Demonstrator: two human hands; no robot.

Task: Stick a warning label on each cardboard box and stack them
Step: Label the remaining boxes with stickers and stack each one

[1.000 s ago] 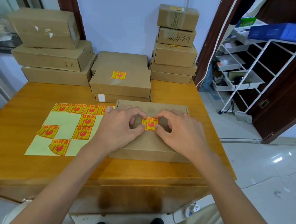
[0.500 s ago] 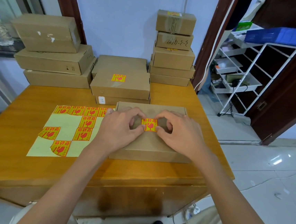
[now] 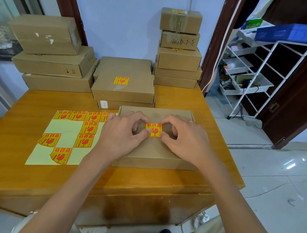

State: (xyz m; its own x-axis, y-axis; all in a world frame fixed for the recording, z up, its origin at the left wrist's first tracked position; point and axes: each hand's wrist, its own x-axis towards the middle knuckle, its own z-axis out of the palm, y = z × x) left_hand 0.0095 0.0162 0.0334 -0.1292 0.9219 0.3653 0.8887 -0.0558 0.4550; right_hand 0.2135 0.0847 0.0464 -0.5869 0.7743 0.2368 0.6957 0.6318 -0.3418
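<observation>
Cardboard box (image 3: pixel 153 150) received its warning label (image 3: pixel 153 130); left hand (image 3: pixel 122 137) and right hand (image 3: pixel 186 140) pressed its edges, grasping nothing. Stacking likely followed.

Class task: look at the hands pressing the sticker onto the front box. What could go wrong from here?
1. The sticker is pressed only at its side edges by both hands, so its middle may bubble or lift.
2. The tall stack at the back looks uneven; adding another box could topple it.

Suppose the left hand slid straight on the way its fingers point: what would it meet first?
Most likely the right hand: the left hand points rightward across the warning label on the box, though exact heading is uncertain.
</observation>
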